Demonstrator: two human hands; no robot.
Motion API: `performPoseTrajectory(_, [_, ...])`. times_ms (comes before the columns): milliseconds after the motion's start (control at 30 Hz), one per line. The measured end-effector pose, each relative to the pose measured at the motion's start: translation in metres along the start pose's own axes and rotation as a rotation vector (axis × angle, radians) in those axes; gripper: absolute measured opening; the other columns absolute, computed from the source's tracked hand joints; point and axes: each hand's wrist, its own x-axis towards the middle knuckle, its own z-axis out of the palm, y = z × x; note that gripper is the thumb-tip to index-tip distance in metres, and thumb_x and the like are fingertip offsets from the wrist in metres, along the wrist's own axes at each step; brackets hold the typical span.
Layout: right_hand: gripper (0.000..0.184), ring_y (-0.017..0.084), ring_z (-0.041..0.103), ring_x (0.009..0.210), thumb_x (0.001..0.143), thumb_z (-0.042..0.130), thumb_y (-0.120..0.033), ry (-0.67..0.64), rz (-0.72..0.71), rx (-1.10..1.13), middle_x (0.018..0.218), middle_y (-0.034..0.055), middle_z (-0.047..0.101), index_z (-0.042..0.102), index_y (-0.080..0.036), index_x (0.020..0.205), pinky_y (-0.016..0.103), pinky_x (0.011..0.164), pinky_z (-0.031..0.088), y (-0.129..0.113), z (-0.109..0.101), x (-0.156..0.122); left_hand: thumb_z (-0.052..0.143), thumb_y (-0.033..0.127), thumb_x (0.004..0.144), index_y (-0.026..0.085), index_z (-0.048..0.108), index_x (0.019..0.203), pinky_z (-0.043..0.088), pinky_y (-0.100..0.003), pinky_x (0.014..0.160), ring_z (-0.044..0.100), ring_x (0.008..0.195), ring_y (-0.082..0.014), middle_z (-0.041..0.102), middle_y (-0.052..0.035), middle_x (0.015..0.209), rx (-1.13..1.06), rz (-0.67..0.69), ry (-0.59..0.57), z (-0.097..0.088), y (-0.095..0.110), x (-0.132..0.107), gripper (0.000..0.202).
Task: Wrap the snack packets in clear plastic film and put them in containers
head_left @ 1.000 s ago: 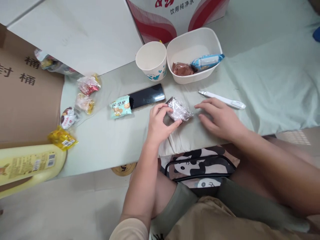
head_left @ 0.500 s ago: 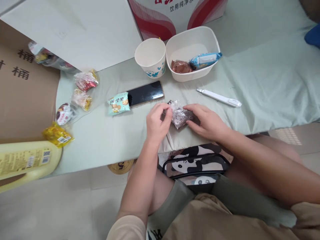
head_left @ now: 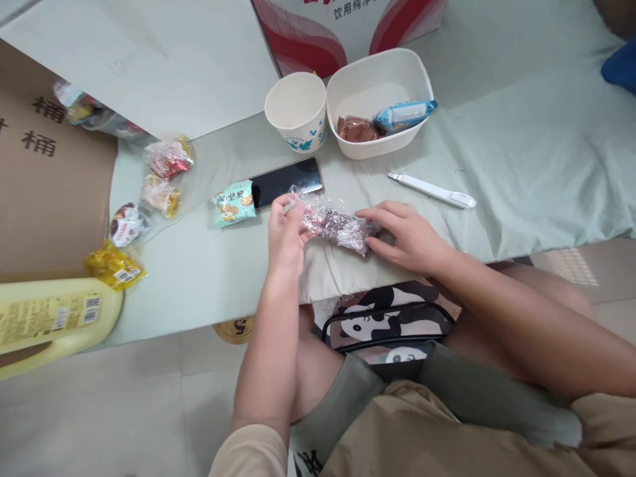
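A dark item wrapped in crinkled plastic film (head_left: 345, 230) lies on the pale green cloth between my hands. My left hand (head_left: 288, 228) pinches the loose clear film at the item's left end and draws it out. Around the right end curve the fingers of my right hand (head_left: 405, 238), gripping the wrapped item against the cloth. What exactly is inside the film cannot be made out. Just beyond my left hand lie a black phone (head_left: 288, 181) and a mint-green snack packet (head_left: 233, 203). A white utility knife (head_left: 432, 190) rests beyond my right hand.
At the back stand a paper cup (head_left: 298, 109) and a white plastic tub (head_left: 422, 79) holding a brown packet and a blue packet. Several wrapped snacks (head_left: 169, 157) lie at left, near a yellow jug (head_left: 106, 305). A white and red carton (head_left: 308, 40) stands behind.
My left hand has moved left, pulling film out from the wrapped item, which now looks longer and shows more of its dark part. The right hand stays nearly in place.
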Motion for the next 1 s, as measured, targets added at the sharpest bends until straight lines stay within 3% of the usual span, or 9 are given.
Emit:
performPoseTrajectory(200, [0.025,0.027,0.063,0.093,0.094,0.05,-0.021,-0.051,-0.034,-0.022,0.09,0.0087,0.067,0.074,-0.025,0.103,0.045,0.087,0.045,0.002,0.008,0.002,0.081,0.035,0.072,0.023,0.059,0.083,0.039,-0.022,0.049,0.048,0.058,-0.0097,0.052,0.0024,0.073,0.07,0.082,-0.038,0.002,-0.001,-0.003,0.027])
performPoseTrajectory(333, [0.015,0.029,0.063,0.111,0.086,0.054,-0.015,0.029,-0.051,0.057,0.114,0.01,0.069,0.065,-0.024,0.082,0.049,0.095,0.047,0.0,0.001,0.001,0.073,0.022,0.072,0.022,0.054,0.076,0.034,-0.021,0.048,0.046,0.058,-0.0089,0.053,0.0018,0.076,0.084,0.093,0.022,0.0,0.003,-0.002,0.02])
performPoseTrajectory(400, [0.014,0.031,0.061,0.121,0.084,0.054,-0.014,0.044,-0.045,0.118,0.114,0.0075,0.072,0.058,-0.025,0.076,0.051,0.104,0.046,-0.001,-0.007,0.002,0.07,0.021,0.07,0.022,0.053,0.075,0.036,-0.021,0.05,0.05,0.061,-0.0098,0.058,0.0008,0.079,0.089,0.096,0.054,-0.002,0.005,0.0,0.018])
performPoseTrajectory(533, [0.023,0.029,0.067,0.105,0.081,0.051,-0.011,0.053,0.04,0.098,0.09,0.005,0.071,0.064,-0.027,0.091,0.05,0.098,0.048,0.004,-0.02,0.003,0.069,0.023,0.069,0.022,0.052,0.076,0.039,-0.021,0.053,0.053,0.064,-0.0111,0.059,0.0001,0.078,0.072,0.132,0.082,-0.007,0.007,0.003,0.019])
performPoseTrajectory(600, [0.037,0.028,0.067,0.103,0.079,0.051,-0.012,0.056,0.007,0.067,0.1,0.0075,0.071,0.068,-0.027,0.109,0.049,0.096,0.049,0.006,-0.02,0.003,0.071,0.023,0.068,0.023,0.053,0.079,0.036,-0.022,0.051,0.051,0.062,-0.0109,0.057,0.001,0.076,0.065,0.129,0.09,-0.008,0.006,0.004,0.021])
performPoseTrajectory(700, [0.047,0.032,0.059,0.127,0.082,0.055,-0.018,0.017,-0.126,0.068,0.126,0.0111,0.069,0.065,-0.027,0.126,0.053,0.105,0.045,0.004,-0.012,0.001,0.074,0.024,0.066,0.024,0.058,0.084,0.034,-0.022,0.05,0.049,0.06,-0.0111,0.056,0.0018,0.074,0.079,0.114,0.063,-0.006,0.005,0.002,0.024])
performPoseTrajectory(800, [0.04,0.031,0.062,0.124,0.086,0.053,-0.018,-0.023,-0.151,0.043,0.115,0.0077,0.074,0.067,-0.029,0.122,0.054,0.108,0.041,-0.001,-0.006,0.0,0.076,0.025,0.068,0.023,0.061,0.083,0.035,-0.023,0.052,0.049,0.06,-0.0108,0.054,0.0018,0.073,0.136,0.143,0.029,-0.007,0.005,0.002,0.021])
performPoseTrajectory(867, [0.032,0.029,0.068,0.109,0.085,0.052,-0.017,0.034,-0.096,0.026,0.101,0.0063,0.075,0.071,-0.029,0.108,0.051,0.101,0.045,-0.003,-0.01,0.0,0.075,0.025,0.07,0.022,0.06,0.08,0.036,-0.023,0.053,0.049,0.061,-0.0102,0.054,0.0019,0.072,0.169,0.176,0.065,-0.01,0.005,0.004,0.018])
performPoseTrajectory(1000, [0.017,0.028,0.067,0.097,0.086,0.05,-0.02,0.311,0.175,-0.026,0.092,0.0072,0.071,0.065,-0.028,0.082,0.048,0.092,0.051,0.001,-0.028,0.002,0.07,0.024,0.073,0.022,0.058,0.079,0.038,-0.023,0.054,0.054,0.063,-0.0114,0.054,0.0022,0.073,0.148,0.181,0.178,-0.02,0.006,0.01,0.014])
